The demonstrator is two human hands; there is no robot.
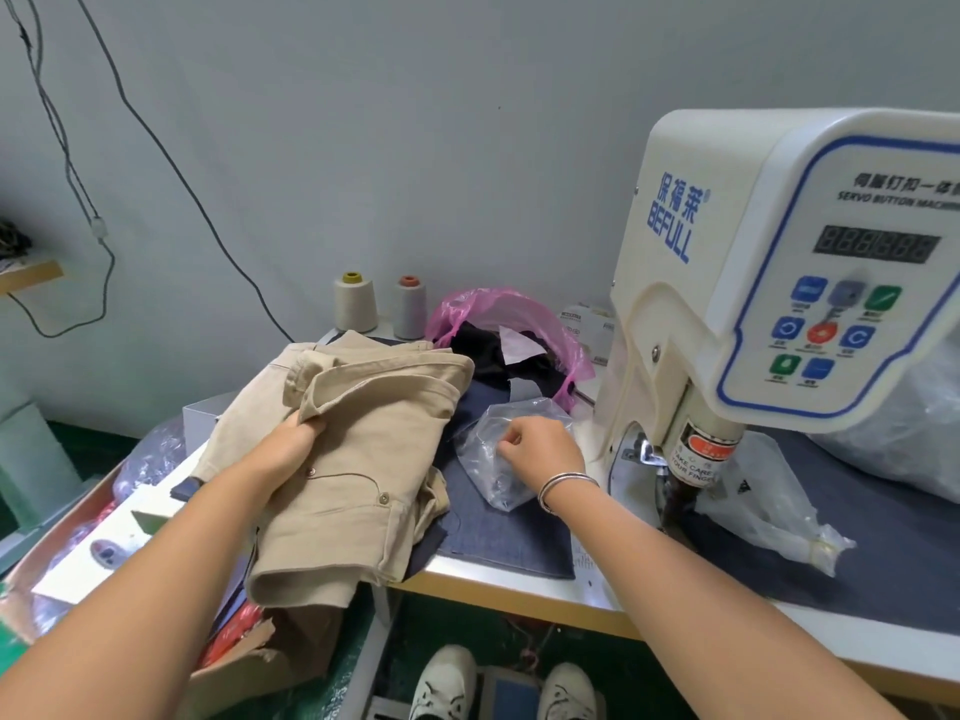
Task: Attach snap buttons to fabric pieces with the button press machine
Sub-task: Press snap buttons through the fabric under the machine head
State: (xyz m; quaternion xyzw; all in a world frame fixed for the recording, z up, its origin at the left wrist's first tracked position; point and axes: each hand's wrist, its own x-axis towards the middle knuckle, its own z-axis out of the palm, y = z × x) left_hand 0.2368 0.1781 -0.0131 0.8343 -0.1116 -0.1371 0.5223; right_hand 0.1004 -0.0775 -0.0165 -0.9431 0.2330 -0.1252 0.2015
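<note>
Left hand [291,444] grips khaki trousers [353,459] at 9 o'clock on the counter [524,576], right hand [540,449] fingers curled pinching clear snap-button bag [498,459] at center; probably best to fish out one snap cleanly before moving to button press machine [753,304] at 3 o'clock.

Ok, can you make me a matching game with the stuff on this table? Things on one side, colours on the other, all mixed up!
Things:
1. trousers the left hand holds
2. crinkly bag the right hand pinches
3. bag at the back by the thread cones
4. button machine

Colours:
A. pink
B. cream-white with blue letters
C. beige
D. see-through

Pairs: 1-C, 2-D, 3-A, 4-B
</note>
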